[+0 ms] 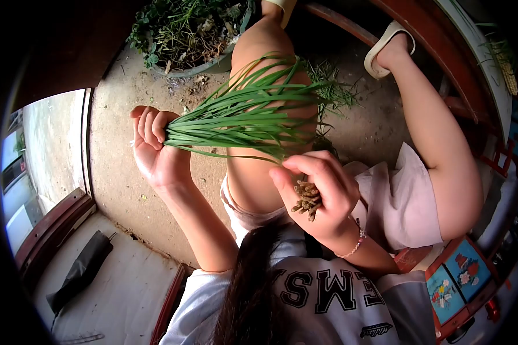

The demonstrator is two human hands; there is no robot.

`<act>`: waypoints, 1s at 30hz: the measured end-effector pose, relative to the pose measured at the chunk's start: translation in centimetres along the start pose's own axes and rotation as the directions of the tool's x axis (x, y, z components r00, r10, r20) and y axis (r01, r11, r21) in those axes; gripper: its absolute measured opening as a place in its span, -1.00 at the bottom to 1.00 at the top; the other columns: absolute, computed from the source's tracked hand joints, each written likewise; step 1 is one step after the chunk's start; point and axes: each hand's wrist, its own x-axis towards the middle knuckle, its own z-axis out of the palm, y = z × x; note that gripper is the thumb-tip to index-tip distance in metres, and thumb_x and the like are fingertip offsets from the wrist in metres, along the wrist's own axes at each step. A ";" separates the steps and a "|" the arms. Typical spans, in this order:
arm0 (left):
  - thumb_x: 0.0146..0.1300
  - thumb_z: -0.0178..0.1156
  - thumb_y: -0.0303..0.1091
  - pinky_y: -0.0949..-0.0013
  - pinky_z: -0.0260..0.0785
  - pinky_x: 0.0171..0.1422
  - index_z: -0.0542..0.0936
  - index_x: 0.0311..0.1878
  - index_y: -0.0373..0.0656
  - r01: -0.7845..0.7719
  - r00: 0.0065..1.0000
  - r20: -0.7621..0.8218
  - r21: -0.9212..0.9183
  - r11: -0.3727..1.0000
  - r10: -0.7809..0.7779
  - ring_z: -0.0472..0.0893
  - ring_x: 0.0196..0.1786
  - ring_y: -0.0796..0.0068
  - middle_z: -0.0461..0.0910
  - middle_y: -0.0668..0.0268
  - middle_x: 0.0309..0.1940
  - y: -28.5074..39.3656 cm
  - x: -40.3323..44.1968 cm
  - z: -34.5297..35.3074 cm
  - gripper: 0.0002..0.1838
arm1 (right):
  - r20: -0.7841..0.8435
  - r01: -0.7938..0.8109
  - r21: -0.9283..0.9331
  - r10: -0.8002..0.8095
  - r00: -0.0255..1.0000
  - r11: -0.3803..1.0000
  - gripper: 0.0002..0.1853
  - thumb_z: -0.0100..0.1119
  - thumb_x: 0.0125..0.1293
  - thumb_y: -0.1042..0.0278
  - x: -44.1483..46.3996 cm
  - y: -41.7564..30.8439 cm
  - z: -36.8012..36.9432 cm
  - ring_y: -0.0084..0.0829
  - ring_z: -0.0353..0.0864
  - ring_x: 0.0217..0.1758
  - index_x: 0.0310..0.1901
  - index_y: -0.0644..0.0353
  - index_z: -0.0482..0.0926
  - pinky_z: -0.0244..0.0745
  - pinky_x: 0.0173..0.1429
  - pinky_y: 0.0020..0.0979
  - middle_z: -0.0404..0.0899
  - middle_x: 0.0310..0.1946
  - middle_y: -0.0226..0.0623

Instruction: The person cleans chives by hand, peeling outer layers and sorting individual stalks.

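My left hand (pixel 158 144) is closed round the gathered end of a bunch of long, flat green leaves, which look like garlic chives (pixel 242 118). Their loose tips fan out to the right above my thigh. On the right, my right hand (pixel 325 198) is curled round a small bundle of brown, stubby stalks (pixel 307 200), whose cut-looking ends stick out beside the thumb. Its thumb and forefinger come together at the tip of one low-hanging leaf; whether they pinch it is unclear.
A round tub (pixel 204 66) of greens and dry scraps stands on the concrete floor ahead. More cut greens (pixel 331 86) lie past my knee. A dark pouch-like item (pixel 80 270) rests on a pale surface at lower left. Red wooden furniture (pixel 437 52) stands at upper right.
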 end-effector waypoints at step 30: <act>0.20 -0.16 -0.49 0.57 -0.22 -0.68 0.35 -0.50 -0.21 0.006 1.000 0.015 0.000 1.000 -0.006 -0.10 -0.79 0.72 -0.01 0.54 -0.83 2.4 0.6 -0.8 -0.83 | -0.039 -0.559 0.475 0.650 0.759 0.680 -0.92 0.07 0.03 0.59 0.1 2.0 -2.8 -0.79 0.23 -0.59 -0.54 0.24 0.41 0.13 -0.52 -0.71 0.33 -0.65 -0.59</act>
